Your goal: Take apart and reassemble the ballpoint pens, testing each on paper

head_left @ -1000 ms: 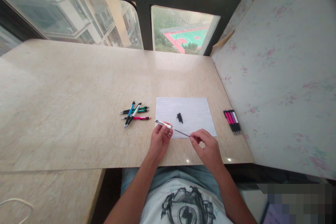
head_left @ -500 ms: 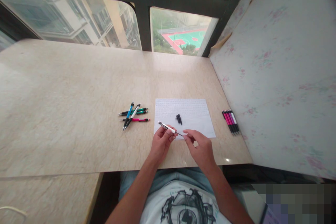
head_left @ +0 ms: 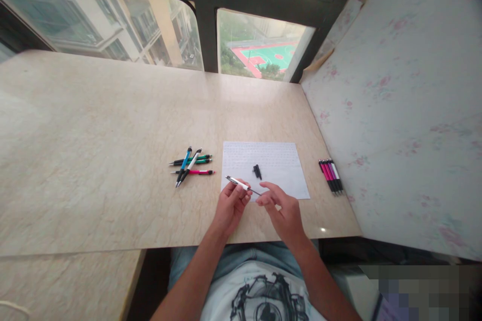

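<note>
My left hand is closed around the white barrel of a pen, its clicker end pointing up and to the left. A thin dark refill sticks out of the barrel's lower right end. Close by that refill is my right hand, thumb and forefinger spread apart around its tip; whether a finger touches it I cannot tell. Just beyond the hands, small black pen parts lie on a sheet of paper covered with faint lines of writing.
Left of the paper lies a loose pile of pens, with a blue pen and a white pen across green and pink ones. Several pink and white pens rest in a row by the patterned wall. A window borders the marble-look tabletop.
My right thumb and forefinger have parted, and the hand has shifted slightly left near the refill's tip. My left hand still holds the pen, almost unmoved.
</note>
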A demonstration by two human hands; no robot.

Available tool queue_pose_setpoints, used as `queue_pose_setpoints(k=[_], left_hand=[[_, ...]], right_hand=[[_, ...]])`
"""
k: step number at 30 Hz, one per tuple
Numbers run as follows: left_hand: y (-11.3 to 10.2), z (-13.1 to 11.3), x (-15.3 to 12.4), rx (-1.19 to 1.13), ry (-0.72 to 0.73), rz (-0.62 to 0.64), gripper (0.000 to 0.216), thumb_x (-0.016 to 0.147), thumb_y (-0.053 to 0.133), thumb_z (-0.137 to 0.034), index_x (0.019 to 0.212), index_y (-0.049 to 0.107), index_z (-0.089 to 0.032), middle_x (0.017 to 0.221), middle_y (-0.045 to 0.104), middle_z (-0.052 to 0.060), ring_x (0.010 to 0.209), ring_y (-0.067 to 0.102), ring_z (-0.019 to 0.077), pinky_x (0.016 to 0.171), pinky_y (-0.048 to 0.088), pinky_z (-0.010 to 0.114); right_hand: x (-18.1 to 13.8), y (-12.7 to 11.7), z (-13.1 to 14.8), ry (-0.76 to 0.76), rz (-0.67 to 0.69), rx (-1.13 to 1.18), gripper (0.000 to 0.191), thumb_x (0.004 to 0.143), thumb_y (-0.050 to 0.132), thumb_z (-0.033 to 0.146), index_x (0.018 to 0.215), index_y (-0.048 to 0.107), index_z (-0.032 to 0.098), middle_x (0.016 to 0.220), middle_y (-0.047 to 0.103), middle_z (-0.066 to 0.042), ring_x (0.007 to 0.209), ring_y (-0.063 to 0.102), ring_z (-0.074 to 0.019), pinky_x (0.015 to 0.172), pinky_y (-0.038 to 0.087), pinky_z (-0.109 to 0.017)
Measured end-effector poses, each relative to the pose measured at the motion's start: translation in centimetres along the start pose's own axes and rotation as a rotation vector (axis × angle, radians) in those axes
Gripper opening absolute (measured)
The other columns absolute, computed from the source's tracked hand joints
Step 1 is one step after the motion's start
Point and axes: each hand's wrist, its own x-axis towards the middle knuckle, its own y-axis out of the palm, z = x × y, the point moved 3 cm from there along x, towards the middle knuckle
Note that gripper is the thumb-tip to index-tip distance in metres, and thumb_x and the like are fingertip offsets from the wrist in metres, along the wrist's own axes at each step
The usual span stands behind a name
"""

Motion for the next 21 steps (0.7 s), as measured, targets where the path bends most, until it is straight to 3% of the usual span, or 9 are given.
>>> queue_pose_setpoints(k=[4, 8, 10, 15, 21], left_hand=[[0.0, -0.2, 0.1, -0.030, -0.002, -0.022, 0.028, 0.072, 0.084, -0.028, 0.089, 0.067, -0.014, 0.085, 0.068, 0.002, 0.068, 0.064, 0.0058, 0.065, 0.052, 0.015], [0.0, -0.2, 0.2, -0.029, -0.005, -0.034, 0.029, 0.071, 0.085, -0.027, 0.089, 0.067, -0.014, 0.086, 0.068, 0.003, 0.068, 0.063, 0.0063, 0.065, 0.053, 0.016], [0.1, -0.2, 0.1, -0.013, 0.003, -0.039, 0.029, 0.071, 0.085, -0.028, 0.089, 0.067, -0.014, 0.085, 0.068, 0.003, 0.068, 0.063, 0.0070, 0.066, 0.053, 0.017], [0.2, -0.3, 0.1, 0.020, 0.013, -0.041, 0.028, 0.071, 0.085, -0.029, 0.088, 0.067, -0.014, 0.084, 0.069, 0.003, 0.067, 0.063, 0.0071, 0.065, 0.052, 0.017], [-0.1, -0.1, 0.3, 0.024, 0.013, -0.047, 0.026, 0.073, 0.083, -0.028, 0.089, 0.068, -0.014, 0.086, 0.070, 0.004, 0.070, 0.065, 0.0079, 0.067, 0.052, 0.017]], right_hand=[[1.0, -0.9, -2.3, 0.063, -0.038, 0.078, 0.040, 0.100, 0.037, 0.042, 0.107, 0.067, 0.017, 0.076, 0.072, -0.005, 0.067, 0.067, -0.0164, 0.058, 0.052, -0.026], [4.0, -1.3, -5.3, 0.051, -0.093, -0.244, 0.027, 0.091, 0.050, 0.033, 0.095, 0.071, 0.017, 0.085, 0.073, -0.008, 0.074, 0.066, -0.0188, 0.068, 0.053, -0.030], [5.6, -1.0, -6.2, 0.001, -0.038, -0.401, 0.027, 0.089, 0.050, 0.026, 0.102, 0.072, 0.017, 0.089, 0.073, -0.007, 0.072, 0.064, -0.0173, 0.075, 0.052, -0.032], [7.5, 0.2, -6.6, 0.007, 0.085, -0.644, 0.040, 0.086, 0.052, 0.017, 0.123, 0.066, 0.021, 0.096, 0.073, -0.007, 0.080, 0.066, -0.0178, 0.075, 0.047, -0.028], [7.9, 0.7, -5.8, 0.064, 0.170, -0.746, 0.037, 0.089, 0.053, 0.024, 0.124, 0.065, 0.027, 0.092, 0.076, -0.005, 0.081, 0.069, -0.0209, 0.068, 0.043, -0.027]])
